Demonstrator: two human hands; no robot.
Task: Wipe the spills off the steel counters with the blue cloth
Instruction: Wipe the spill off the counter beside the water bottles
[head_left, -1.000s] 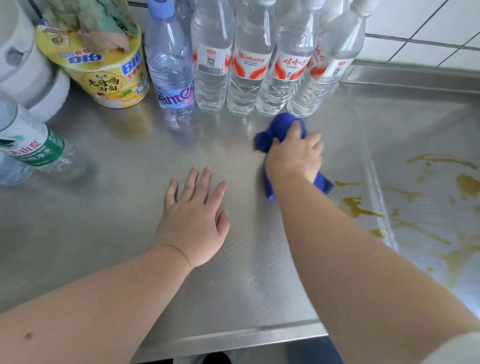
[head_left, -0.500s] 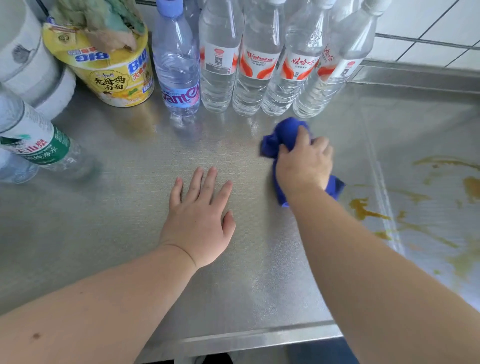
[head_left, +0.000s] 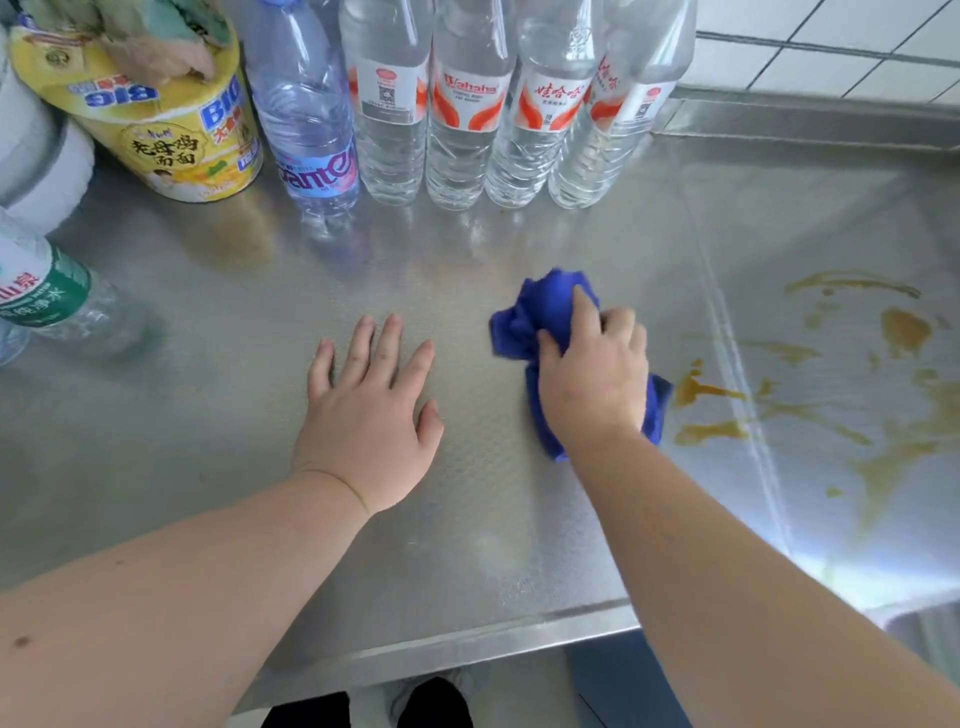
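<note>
The right hand presses the bunched cloth on the counter, fingers closed over it. Its long axis runs from beyond the fingertips back toward the wrist. Spills lie just right of the grip. The left hand lies flat, fingers spread.

Along the tabletop's back edge a row of water bottles blocks passage, with a yellow noodle tub at the back-left corner. A green-labelled bottle stands at the left edge. The left hand lies flat mid-tabletop. Between it and the bottles the steel is open; the front edge too.
</note>
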